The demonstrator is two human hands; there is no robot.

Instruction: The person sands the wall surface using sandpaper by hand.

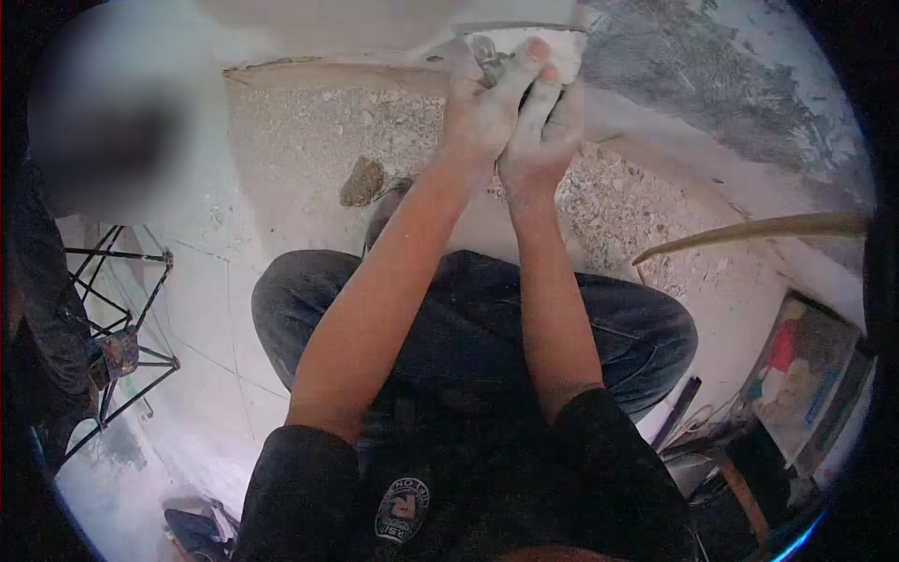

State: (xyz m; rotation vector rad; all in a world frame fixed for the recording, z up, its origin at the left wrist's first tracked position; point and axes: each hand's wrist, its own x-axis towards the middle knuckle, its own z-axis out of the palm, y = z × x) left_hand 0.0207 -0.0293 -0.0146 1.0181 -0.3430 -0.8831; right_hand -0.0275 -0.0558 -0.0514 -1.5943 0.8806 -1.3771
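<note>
Side by side at the top centre, my left hand (480, 117) and my right hand (541, 136) are closed on one white, dust-coated piece (559, 51) with a dark, nearly straight far edge. Both thumbs lie on its near face, and pale dust covers the fingers. Its kind cannot be made out, and my hands hide its lower part. It is against or just over a smooth pale surface (375, 37). Below my hands runs a strip of gravelly debris (328, 126).
A brown stone (362, 181) lies near my foot. From the right a curved strip (749, 229) juts in. A folding frame (140, 318) stands at left beside another person (47, 281). A bag or box (805, 375) with several items sits at right.
</note>
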